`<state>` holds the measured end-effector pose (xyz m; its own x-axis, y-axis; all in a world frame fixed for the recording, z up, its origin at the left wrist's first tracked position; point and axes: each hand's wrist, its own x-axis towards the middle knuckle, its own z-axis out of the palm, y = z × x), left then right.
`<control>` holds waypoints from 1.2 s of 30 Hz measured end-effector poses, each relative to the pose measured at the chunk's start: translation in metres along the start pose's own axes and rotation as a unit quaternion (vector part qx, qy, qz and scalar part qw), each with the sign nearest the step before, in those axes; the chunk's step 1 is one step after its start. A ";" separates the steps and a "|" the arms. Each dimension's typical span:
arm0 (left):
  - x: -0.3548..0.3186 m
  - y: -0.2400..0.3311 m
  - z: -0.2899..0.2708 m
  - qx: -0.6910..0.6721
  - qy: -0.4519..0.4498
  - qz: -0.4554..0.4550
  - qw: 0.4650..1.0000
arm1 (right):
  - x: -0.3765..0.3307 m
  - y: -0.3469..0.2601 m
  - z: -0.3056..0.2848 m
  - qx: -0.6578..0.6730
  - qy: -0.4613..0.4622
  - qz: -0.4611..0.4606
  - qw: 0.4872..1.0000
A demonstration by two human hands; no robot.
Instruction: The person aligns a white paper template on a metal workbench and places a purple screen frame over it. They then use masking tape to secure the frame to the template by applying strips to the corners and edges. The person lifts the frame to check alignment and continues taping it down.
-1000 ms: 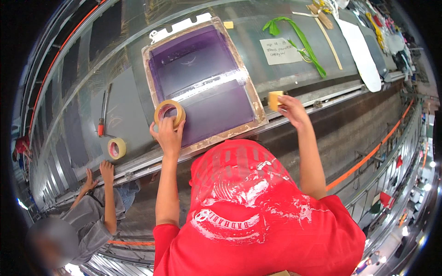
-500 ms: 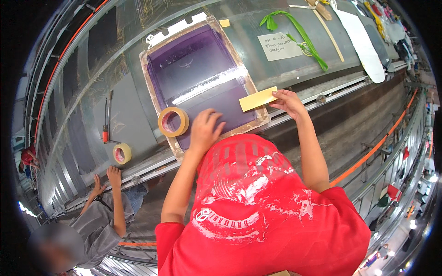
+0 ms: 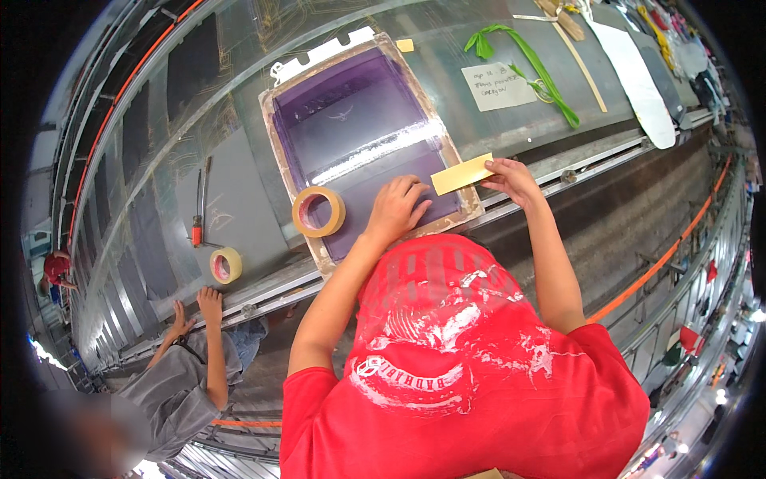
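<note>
In front of me on the long table lies a screen-printing frame (image 3: 459, 152) with a purple mesh (image 3: 351, 128) and worn, tape-brown edges. My right hand (image 3: 513, 182), at the frame's right near corner, pinches one end of a strip of yellow tape (image 3: 463, 174). The strip's free end reaches over the frame's edge. Over the near part of the mesh is my left hand (image 3: 396, 209), fingers slightly bent, thumb apart, nothing visible in them. Its fingertips are close to the strip; whether they touch the mesh, I cannot tell. A brown tape roll (image 3: 318, 211) rests at the frame's left near corner.
Left of the frame lie a paler tape roll (image 3: 226, 265) and a red-handled tool (image 3: 197, 231). A co-worker's hands (image 3: 195, 311) rest at the table edge. Beyond, right, are a handwritten card (image 3: 501, 86), a green strap (image 3: 550, 92) and a white board (image 3: 638, 88). A metal rail (image 3: 567, 176) edges the table.
My left hand has moved right and a little away from me across the mesh, closer to the tape strip. My right hand still holds the strip. The whole view has shifted slightly.
</note>
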<state>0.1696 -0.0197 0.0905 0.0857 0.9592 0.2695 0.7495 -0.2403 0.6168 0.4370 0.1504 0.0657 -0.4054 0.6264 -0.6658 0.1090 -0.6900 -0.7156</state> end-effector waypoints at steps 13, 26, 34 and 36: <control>0.026 0.010 0.024 0.085 -0.157 0.007 0.984 | -0.015 -0.001 0.024 -0.162 0.094 -0.164 0.968; 0.033 -0.028 0.039 -0.007 -0.053 -0.095 0.994 | -0.149 -0.103 0.136 -0.315 -0.031 -0.530 0.787; 0.045 -0.008 0.026 -0.039 -0.057 -0.111 0.991 | -0.273 -0.203 0.166 0.061 -0.552 -0.508 0.659; 0.053 0.003 0.028 -0.057 -0.062 -0.092 0.992 | -0.274 -0.197 0.175 0.112 -0.574 -0.450 0.675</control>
<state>0.1945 0.0344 0.0853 0.0397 0.9976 0.0565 0.6809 -0.0684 0.7292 0.3683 0.0509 0.4262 -0.6654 0.2233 0.7123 -0.7385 -0.3359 -0.5846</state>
